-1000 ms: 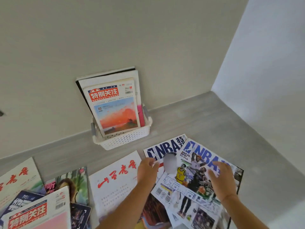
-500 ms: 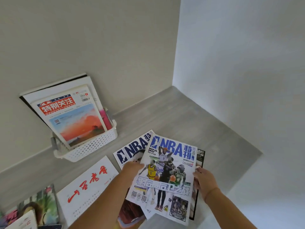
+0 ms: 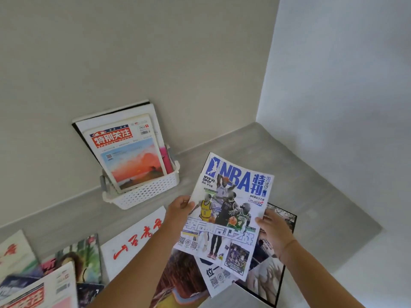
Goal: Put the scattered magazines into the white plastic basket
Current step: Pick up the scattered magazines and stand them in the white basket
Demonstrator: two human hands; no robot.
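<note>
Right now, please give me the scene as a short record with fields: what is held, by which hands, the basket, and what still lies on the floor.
held: NBA magazine, lifted off the floor
left hand: grips its left edge
right hand: grips its right edge
basket: white plastic basket against the wall, several magazines leaning in it
front in basket: sunset-cover magazine
floor: white magazine with red characters, others around it

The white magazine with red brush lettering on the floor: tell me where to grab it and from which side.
Grip the white red-lettered magazine at its far right corner near the white plastic basket, coming from above. It lies flat, that corner is bare, and the left forearm and other covers overlap its near edge.
</note>
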